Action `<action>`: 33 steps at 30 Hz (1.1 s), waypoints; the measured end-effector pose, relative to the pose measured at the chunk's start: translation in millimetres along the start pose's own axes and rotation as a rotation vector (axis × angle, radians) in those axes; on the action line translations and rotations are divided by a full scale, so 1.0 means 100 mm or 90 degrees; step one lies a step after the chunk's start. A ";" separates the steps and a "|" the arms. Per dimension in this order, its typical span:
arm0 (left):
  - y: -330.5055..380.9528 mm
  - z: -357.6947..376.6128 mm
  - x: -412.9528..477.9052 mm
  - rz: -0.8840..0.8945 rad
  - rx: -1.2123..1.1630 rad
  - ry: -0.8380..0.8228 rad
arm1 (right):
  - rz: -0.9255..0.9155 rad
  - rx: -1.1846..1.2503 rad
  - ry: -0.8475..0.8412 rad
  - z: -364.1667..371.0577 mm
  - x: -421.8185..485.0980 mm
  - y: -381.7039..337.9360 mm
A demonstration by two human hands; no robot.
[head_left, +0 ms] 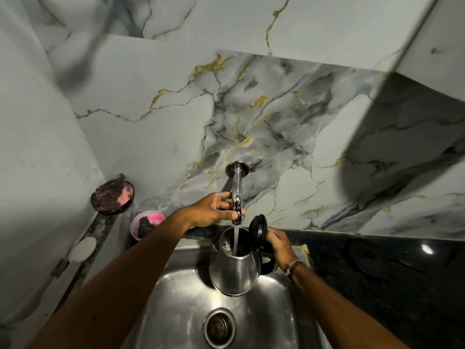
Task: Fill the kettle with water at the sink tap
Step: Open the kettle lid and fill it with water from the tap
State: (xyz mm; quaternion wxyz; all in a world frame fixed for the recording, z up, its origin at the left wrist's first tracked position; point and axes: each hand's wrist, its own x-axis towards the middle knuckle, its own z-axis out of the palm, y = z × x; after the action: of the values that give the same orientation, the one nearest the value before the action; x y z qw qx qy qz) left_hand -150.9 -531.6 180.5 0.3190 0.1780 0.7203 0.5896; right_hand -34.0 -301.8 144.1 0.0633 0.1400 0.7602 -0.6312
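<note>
Marble wall point(151, 137) carries the tap, so everything has to happen tight against it.

Steel sink point(176, 311) sits directly under the spout; any overshoot or splash goes to the drain point(219, 327), not onto the dark tabletop point(377, 285) to the right.

Kettle point(235, 270) is held up over the basin, clear of the sink floor as far as I can tell, mouth right below the tap point(236, 195). Water stream point(236, 239) drops straight into the opening. Held high probably to shorten the fall and cut splash. Fill level isn't readable, interior too dark.

Lid point(258, 229) is flipped up and back on the handle side, which keeps it out of the stream's path.

Right hand point(280, 245): grip closed around the kettle handle, carrying the weight and steering the mouth under the flow (load climbs as it fills, so wrist may sag).

Left hand point(214, 210): fingers wrapped on the tap's lower end, at the valve by the look of it. Parked there, I'd judge, to throttle or shut off the moment it's full.

Pink bowl point(147, 224) and a dark scrubber point(112, 196) sit at the left corner, well clear of the work.
</note>
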 end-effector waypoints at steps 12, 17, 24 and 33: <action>-0.05 0.03 0.01 0.011 -0.037 0.004 | -0.021 -0.017 -0.019 0.00 0.09 0.04; -0.07 0.02 0.01 0.019 -0.047 -0.004 | -0.028 -0.028 -0.025 0.00 0.10 0.07; -0.05 0.03 0.00 0.028 -0.071 -0.012 | -0.043 -0.030 -0.027 -0.01 0.14 0.12; -0.05 0.03 0.00 0.025 -0.081 -0.006 | -0.034 -0.036 -0.009 -0.02 0.19 0.14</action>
State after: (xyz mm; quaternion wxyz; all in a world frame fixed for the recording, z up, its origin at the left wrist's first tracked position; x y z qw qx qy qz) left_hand -148.1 -530.3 175.7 0.3217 0.1740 0.6760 0.6397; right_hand -47.2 -295.0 125.8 0.0552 0.1133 0.7807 -0.6121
